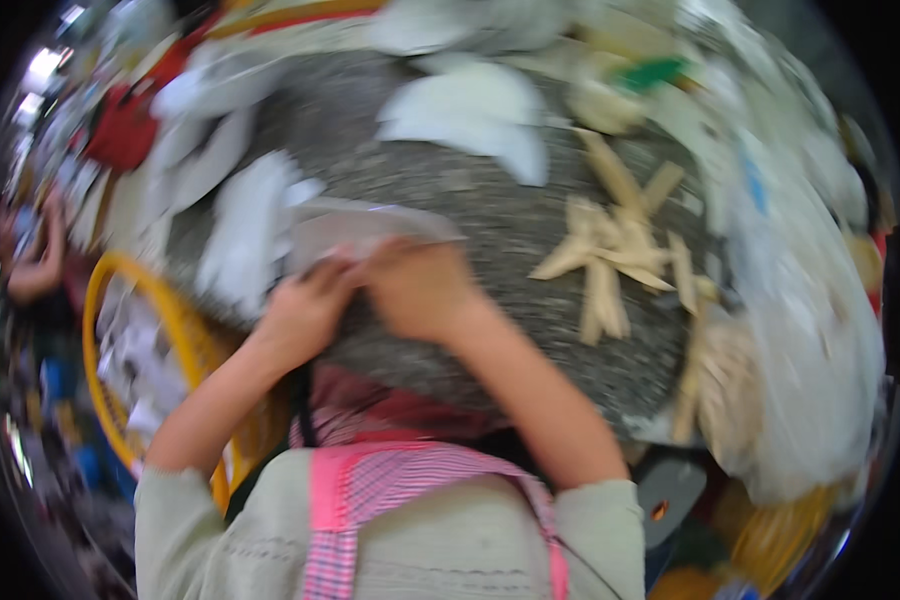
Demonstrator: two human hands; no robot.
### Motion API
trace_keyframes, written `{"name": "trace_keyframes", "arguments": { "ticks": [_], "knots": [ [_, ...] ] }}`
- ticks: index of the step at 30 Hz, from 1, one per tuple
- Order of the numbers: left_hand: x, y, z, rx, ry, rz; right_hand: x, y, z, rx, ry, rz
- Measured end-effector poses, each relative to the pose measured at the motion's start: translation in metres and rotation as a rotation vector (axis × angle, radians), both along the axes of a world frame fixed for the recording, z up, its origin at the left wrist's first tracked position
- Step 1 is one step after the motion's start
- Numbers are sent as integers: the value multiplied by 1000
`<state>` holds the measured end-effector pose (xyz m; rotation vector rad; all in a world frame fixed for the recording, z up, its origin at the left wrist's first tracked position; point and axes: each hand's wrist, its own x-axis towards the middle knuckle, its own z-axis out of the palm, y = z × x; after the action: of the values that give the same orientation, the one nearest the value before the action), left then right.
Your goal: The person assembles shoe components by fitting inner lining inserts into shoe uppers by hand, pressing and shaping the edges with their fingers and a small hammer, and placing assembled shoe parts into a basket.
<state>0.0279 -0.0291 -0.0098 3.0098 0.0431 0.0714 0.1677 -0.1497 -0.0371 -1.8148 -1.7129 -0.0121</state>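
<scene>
My left hand (310, 305) and my right hand (415, 285) meet over the near part of a dark grey, mottled work surface (470, 360). Both are closed at the lower edge of a thin, whitish translucent curved piece (370, 222); motion blur hides the exact grip of the fingertips. Just left of it lies a bundle of white strip-like pieces (245, 235). Beyond my hands, white crescent-shaped pieces (465, 105) overlap each other. Several beige pointed strips (620, 240) are heaped to the right.
A yellow basket (100, 350) holding white scraps stands at the left. Large clear plastic bags (810, 340) line the right edge, by a grey oblong object (670, 495). A green item (653, 74) lies at the far right. Another person's arm (45, 255) shows far left.
</scene>
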Motion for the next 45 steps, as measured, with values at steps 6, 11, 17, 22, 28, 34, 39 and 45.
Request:
{"name": "trace_keyframes", "arguments": {
  "ticks": [6, 11, 17, 22, 28, 34, 39, 45],
  "knots": [
    [-14, 8, -3, -233, -253, 129, -14, 22, 12, -77, 273, -84],
    [-22, 14, -11, -330, -343, 223, -23, 30, 11, -55, -54, -100],
    [-20, 26, -9, -390, -140, 228, -27, 39, 10, 35, -173, -125],
    [-19, 25, -14, -418, -250, 271, -36, 41, -2, 41, -214, -251],
    [-24, 29, -23, -189, -278, 142, -23, 29, -4, 114, -263, -62],
    [-45, 48, -19, -52, -245, -147, -13, 19, -5, 86, -160, 152],
    [-34, 48, -11, -73, -159, -231, -7, -4, 10, -29, -20, 231],
    [-1, 39, -2, -17, -352, -251, 6, -85, 59, 124, 572, 27]
  ]
}}
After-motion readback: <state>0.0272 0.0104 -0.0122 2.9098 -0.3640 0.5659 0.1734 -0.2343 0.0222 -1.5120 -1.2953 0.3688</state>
